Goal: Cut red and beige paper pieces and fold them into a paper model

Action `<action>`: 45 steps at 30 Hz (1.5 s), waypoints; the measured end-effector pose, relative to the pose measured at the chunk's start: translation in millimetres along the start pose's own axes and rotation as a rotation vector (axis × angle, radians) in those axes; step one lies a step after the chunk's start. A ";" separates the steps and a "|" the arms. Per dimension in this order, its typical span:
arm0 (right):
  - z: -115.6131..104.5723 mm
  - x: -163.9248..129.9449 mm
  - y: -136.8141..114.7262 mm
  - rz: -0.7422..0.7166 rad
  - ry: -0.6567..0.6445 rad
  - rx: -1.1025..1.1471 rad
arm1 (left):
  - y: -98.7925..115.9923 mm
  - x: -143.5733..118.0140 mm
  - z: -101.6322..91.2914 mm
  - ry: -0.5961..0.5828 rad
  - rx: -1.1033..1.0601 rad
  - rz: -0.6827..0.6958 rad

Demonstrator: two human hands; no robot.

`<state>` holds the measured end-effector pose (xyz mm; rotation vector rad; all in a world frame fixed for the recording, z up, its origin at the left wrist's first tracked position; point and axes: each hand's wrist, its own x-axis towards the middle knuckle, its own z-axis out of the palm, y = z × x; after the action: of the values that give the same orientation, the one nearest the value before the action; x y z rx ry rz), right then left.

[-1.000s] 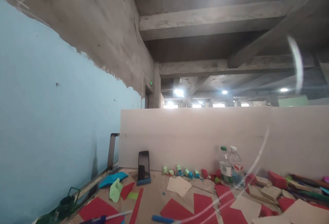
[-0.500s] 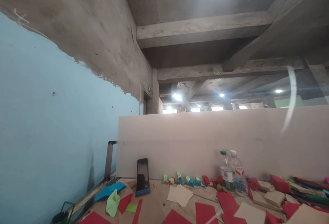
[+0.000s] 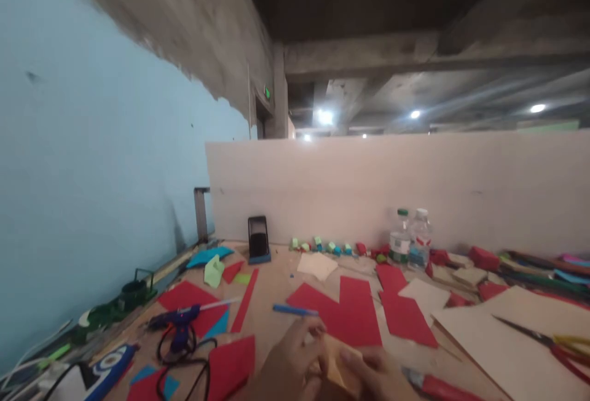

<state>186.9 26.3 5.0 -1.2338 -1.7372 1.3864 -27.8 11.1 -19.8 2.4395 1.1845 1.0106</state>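
At the bottom middle of the head view, a small piece of tan paper [image 3: 340, 361], apparently folded, is held between my two hands. My left hand [image 3: 292, 361] has its fingers curled at the paper's left side. On the other side, the thumb and fingers of my right hand [image 3: 374, 376] pinch it. Motion blur softens both hands, and their lower parts run out of the frame. A blue pen [image 3: 295, 310] lies just beyond my left hand. Red paper [image 3: 359, 312] is spread behind the paper I hold. Close to my right hand is a red-handled tool [image 3: 445, 387].
To the left lie a blue glue gun [image 3: 179, 320] with its black cord and more red paper [image 3: 232, 364]. Scissors [image 3: 548, 341] rest on tan sheets at the right. Two bottles [image 3: 419, 238], a phone [image 3: 259, 240] and several small paper blocks [image 3: 318, 242] line the partition [image 3: 322, 186].
The view has tipped downward, so the tabletop shows more fully. My hands with the tan paper, the glue gun, the pen and the scissors have come into view.
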 end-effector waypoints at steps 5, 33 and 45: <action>2.3 -0.8 -2.2 0.100 0.061 0.398 | 17.5 -5.7 -14.8 0.155 0.062 0.058; -1.8 0.7 -2.1 0.109 -0.142 0.375 | 21.8 6.5 -16.0 0.260 -0.535 -0.401; 0.2 -1.2 -2.4 0.053 -0.035 0.241 | 25.7 0.3 -18.5 0.160 -0.387 -0.271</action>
<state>186.4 25.1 7.3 -1.1357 -1.5170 1.6047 -25.0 -6.6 6.4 1.8770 1.1952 1.2331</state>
